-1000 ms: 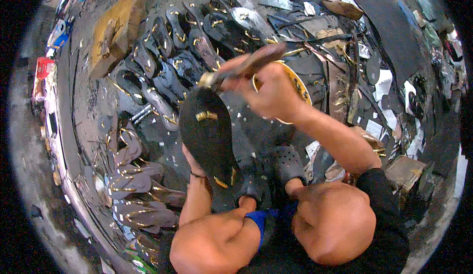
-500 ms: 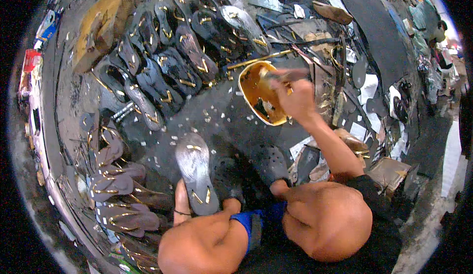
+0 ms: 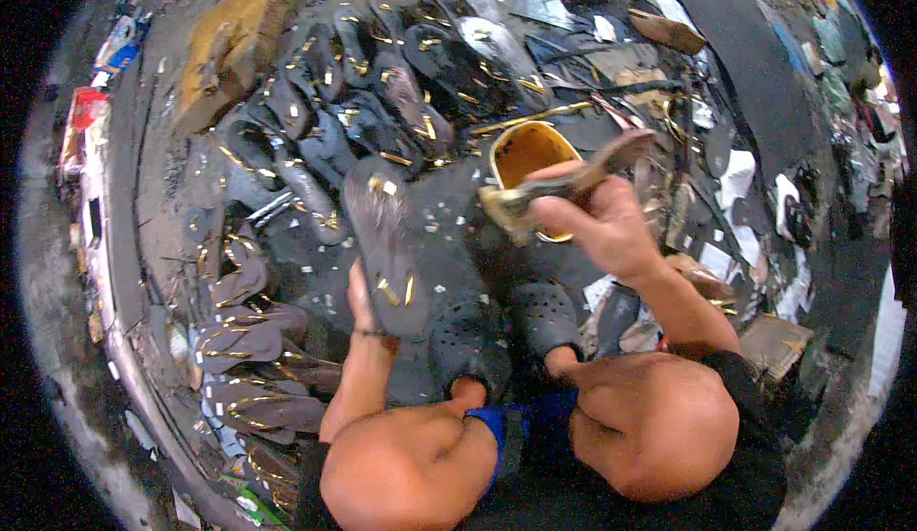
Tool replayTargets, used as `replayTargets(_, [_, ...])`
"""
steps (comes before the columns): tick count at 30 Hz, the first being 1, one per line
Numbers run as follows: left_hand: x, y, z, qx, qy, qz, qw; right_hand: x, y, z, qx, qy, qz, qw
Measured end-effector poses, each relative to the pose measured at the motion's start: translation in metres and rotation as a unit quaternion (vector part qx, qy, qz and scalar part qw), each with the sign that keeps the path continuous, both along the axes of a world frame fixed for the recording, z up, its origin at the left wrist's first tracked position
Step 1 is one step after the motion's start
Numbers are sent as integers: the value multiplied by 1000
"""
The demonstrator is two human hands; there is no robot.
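Observation:
My left hand (image 3: 361,302) is wrapped round the side of a dark sandal sole (image 3: 384,235), held flat side up. Gold strap ends and a small pale patch show on its surface, which shines near the toe. Its fingers underneath are hidden. In my right hand (image 3: 611,230) is a wooden-handled brush (image 3: 564,185), its pale, smeared bristle end pointing left toward the sole but apart from it. Just behind the brush stands a yellowish tub (image 3: 495,160) with amber-brown, glue-like stuff inside, partly hidden by my right hand.
Several dark sandals (image 3: 401,92) with gold straps lie in rows ahead, and stacked ones (image 3: 239,345) lie on the left. A thick wooden block (image 3: 229,49) is at the far left. Scraps and a brown flat piece (image 3: 769,340) litter the right. My dark clogs (image 3: 546,316) are below.
My right hand has drawn the brush out of the tub and down to the left. My left hand has raised the sole farther forward. The view has shifted a little.

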State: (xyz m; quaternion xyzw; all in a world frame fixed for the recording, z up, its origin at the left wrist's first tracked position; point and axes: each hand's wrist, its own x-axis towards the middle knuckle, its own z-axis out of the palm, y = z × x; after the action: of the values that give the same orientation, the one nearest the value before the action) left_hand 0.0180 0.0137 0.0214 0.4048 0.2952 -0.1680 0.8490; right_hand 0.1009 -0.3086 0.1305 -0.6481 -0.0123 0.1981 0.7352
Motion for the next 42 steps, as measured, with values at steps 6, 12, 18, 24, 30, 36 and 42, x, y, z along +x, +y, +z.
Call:
replayTargets(6, [48,-67,26,-105,-98,40,989,46,85,-30,-100,-345,95,928])
replayTargets(12, [54,-6,-7,-563,-35,173,808,-18,76,-15,-46,-472,213,854])
replayTargets(18, [77,-13,8,-640,41,250,725,4,83,-27,-110,-404,-31,908])
replayTargets(24, [72,-7,11,-434,-43,212,875,-4,79,-11,-104,-444,53,888])
replayTargets(30, [63,-57,26,-197,-72,83,974,27,90,-1,-216,-599,98,765])
replayTargets(36, [76,-70,41,-219,-117,47,967,-26,78,2,-128,-592,190,773])
replayTargets(42, [83,-46,28,-82,-55,164,982,6,84,-2,-149,-465,229,842])
